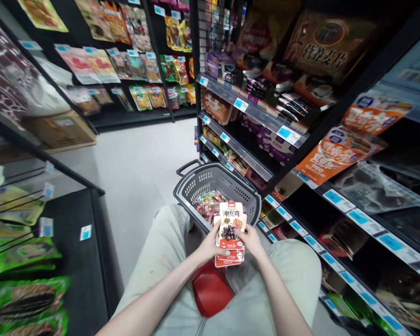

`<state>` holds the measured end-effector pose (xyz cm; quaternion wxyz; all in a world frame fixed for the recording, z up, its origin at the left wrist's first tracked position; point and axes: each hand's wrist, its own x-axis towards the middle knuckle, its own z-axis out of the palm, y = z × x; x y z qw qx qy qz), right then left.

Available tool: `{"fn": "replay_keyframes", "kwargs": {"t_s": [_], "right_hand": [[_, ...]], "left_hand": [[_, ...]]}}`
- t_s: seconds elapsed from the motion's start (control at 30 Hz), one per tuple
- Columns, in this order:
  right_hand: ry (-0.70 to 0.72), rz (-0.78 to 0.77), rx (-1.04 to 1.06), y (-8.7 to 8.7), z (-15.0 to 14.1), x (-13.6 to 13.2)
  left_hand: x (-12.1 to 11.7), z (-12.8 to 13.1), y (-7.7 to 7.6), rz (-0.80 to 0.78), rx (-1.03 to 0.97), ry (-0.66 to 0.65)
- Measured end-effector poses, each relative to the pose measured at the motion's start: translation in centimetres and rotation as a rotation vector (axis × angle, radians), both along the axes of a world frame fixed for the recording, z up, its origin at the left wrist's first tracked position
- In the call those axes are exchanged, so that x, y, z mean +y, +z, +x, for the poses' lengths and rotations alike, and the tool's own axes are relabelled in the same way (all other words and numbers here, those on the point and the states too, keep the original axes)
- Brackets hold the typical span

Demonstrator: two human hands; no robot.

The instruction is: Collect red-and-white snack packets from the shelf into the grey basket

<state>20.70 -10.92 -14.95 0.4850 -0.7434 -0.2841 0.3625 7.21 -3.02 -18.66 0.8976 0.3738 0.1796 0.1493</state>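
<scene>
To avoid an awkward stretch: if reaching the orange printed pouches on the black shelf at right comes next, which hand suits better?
Probably the right hand: the orange pouches are on its side, while the left hand is farther. Both hold the flat white-and-red packets; the left could keep them.

Pale, loose trousers [157, 252] (forearms [161, 291] bare).

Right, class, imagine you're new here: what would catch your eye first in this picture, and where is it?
Probably the white-and-red packets, held between the left hand and right hand at the near side of the gray basket. Next, the bright red object between the legs. Orange bags at the shelving on the right stand out too.
</scene>
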Motion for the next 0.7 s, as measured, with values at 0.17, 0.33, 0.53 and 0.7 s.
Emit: {"fn": "replay_keyframes", "kwargs": {"t_s": [0.17,0.33,0.53,0.7], "right_hand": [[-0.040,0.073,0.100,0.3,0.5,-0.1],[-0.071,-0.039,-0.069,-0.1,1.4,-0.5],[-0.139,-0.141,-0.282,-0.6,2.4,-1.0],[-0.392,-0.081,-0.371,0.3,3.3,-1.5]], "left_hand": [[-0.1,-0.1,-0.3,0.012,0.006,-0.026],[0.1,-0.1,-0.4,0.009,-0.014,-0.013],[0.2,0.4,-1.0,-0.086,0.071,0.105],[0.4,0.4,-0.8,-0.219,0.072,0.155]]}}
